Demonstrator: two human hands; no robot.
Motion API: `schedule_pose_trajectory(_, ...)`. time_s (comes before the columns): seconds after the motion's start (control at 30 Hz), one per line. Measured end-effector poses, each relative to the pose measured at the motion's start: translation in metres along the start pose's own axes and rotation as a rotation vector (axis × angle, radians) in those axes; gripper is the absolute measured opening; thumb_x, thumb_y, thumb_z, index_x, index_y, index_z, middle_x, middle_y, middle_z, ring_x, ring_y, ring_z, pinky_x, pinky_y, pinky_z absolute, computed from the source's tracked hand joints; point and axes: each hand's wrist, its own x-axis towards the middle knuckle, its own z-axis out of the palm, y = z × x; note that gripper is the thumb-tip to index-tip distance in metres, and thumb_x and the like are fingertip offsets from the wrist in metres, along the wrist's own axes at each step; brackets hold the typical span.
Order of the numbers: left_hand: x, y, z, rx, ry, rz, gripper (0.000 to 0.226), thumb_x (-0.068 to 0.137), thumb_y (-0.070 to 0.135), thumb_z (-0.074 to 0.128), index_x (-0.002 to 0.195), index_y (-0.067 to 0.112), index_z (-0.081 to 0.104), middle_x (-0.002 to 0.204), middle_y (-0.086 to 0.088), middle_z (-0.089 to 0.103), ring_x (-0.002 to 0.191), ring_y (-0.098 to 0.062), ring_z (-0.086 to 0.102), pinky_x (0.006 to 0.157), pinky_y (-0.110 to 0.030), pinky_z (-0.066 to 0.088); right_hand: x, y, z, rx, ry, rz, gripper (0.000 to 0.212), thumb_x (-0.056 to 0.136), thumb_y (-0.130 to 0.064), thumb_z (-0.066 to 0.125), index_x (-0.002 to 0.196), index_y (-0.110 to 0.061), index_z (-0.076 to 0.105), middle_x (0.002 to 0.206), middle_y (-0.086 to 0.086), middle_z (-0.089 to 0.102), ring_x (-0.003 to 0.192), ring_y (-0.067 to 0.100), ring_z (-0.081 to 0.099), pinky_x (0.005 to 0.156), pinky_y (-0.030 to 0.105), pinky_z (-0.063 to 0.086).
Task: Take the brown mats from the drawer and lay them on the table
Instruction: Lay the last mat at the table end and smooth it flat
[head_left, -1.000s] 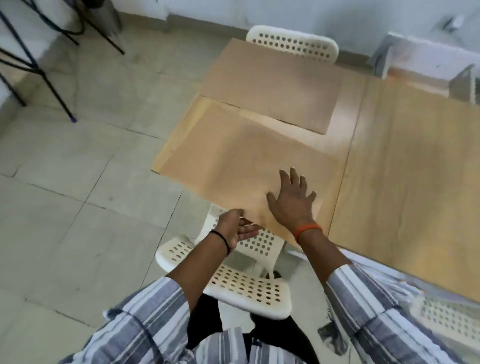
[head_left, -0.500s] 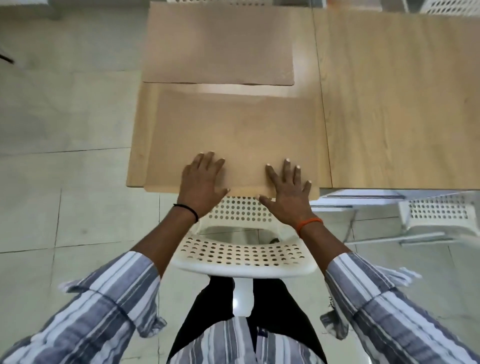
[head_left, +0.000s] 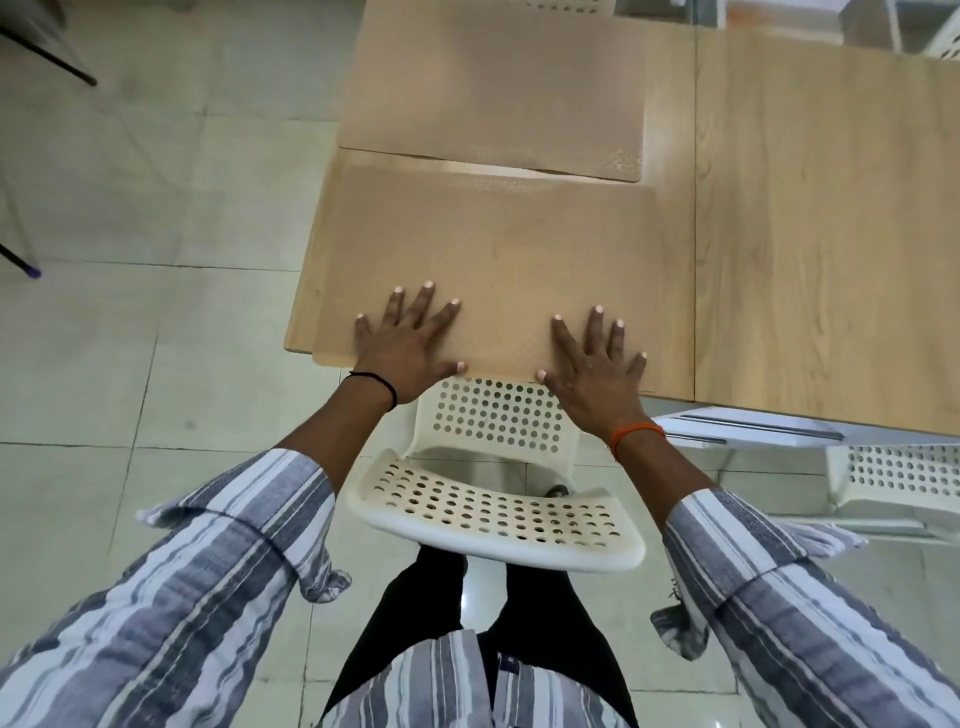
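Two brown mats lie flat on the light wooden table (head_left: 810, 234). The near mat (head_left: 493, 249) reaches the table's front edge and overhangs it slightly at the left corner. The far mat (head_left: 493, 88) lies just behind it, overlapping its back edge. My left hand (head_left: 408, 345) presses flat on the near mat's front left part, fingers spread. My right hand (head_left: 597, 364) presses flat on its front right part, fingers spread. Neither hand grips anything. No drawer is in view.
A white perforated chair (head_left: 493, 483) stands between me and the table, its back under the table edge. A second white chair (head_left: 904, 473) is at the right. Tiled floor (head_left: 130, 312) lies to the left, with black metal legs (head_left: 57, 57) at the far left.
My left hand came up from under the mat's edge and now lies flat on top. Both hands have spread further apart along the near mat's front edge, and the mat lies square on the table.
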Motion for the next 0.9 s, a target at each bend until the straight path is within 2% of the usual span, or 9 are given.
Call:
schedule_pose_trajectory(0.37,0.011,-0.018,-0.012,-0.029,-0.014,0.029,0.085,0.083,0.073,0.046,0.150,0.050,-0.002,0.162,0.012,-0.014,0.150,-0.025,-0.011,0.112,-0.066,0.011,0.010,-0.019,0.003,0.024,-0.002,0.050,0.077,0.096,-0.062,0.037,0.155,-0.042,-0.007,0.163,0.008,-0.025,0.150,0.038,-0.019,0.114,0.071,0.004)
schedule_pose_trajectory(0.9,0.008,-0.027,-0.009,-0.046,-0.005,0.017,0.086,0.082,0.073,0.047,0.150,0.051,-0.001,0.162,0.013,-0.014,0.150,-0.024,-0.011,0.112,-0.066,0.009,0.007,-0.029,0.005,0.015,-0.005,0.044,0.076,0.097,-0.062,0.036,0.155,-0.041,-0.009,0.162,0.008,-0.027,0.149,0.038,-0.020,0.114,0.071,0.003)
